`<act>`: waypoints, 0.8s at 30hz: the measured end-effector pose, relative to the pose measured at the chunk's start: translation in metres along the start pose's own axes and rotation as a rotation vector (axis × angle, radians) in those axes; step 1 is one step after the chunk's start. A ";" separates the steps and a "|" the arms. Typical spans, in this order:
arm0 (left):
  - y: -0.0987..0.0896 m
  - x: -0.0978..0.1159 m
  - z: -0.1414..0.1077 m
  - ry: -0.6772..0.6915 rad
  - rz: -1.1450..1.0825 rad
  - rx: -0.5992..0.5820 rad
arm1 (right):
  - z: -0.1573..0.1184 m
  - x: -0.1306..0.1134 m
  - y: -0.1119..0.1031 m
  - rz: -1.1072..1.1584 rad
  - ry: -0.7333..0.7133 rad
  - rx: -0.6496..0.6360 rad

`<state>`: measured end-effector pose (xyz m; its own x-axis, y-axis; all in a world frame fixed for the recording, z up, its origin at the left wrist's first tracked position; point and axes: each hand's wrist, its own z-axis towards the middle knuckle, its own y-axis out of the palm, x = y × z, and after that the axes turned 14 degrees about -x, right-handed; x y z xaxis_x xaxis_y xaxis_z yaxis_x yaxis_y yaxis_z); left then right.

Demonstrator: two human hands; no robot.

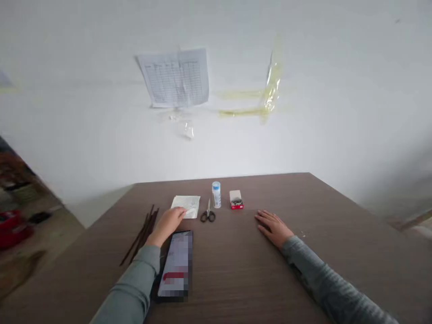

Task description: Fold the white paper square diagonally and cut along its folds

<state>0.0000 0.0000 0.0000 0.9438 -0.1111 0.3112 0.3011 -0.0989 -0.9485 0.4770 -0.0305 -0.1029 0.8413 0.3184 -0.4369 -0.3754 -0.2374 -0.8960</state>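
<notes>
My left hand reaches over the table with its fingers pinched together at the near edge of a folded white paper, which lies flat. Palm down on the tabletop, my right hand rests with its fingers stretched out and nothing in them. Black-handled scissors lie just right of the paper, blades pointing away. Behind them a small white bottle with a blue band stands upright. A small red and white box sits open, with dark small items inside that I cannot make out.
Several thin dark brown sticks lie left of my left hand. A phone with a lit screen lies near my left forearm. The brown table meets a white wall bearing a taped printed sheet. Red objects stand on the floor at left.
</notes>
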 end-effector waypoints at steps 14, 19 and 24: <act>-0.011 0.008 -0.007 0.078 -0.027 0.143 | 0.007 0.006 0.005 -0.056 -0.008 0.038; -0.003 0.019 -0.025 0.198 -0.015 0.146 | 0.008 0.006 0.006 -0.061 -0.003 0.049; 0.017 0.032 -0.042 0.289 -0.028 0.040 | 0.007 0.004 0.005 -0.099 -0.019 0.063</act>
<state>0.0294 -0.0467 -0.0037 0.8591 -0.3862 0.3358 0.3368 -0.0674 -0.9392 0.4755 -0.0236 -0.1092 0.8682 0.3550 -0.3468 -0.3148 -0.1463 -0.9378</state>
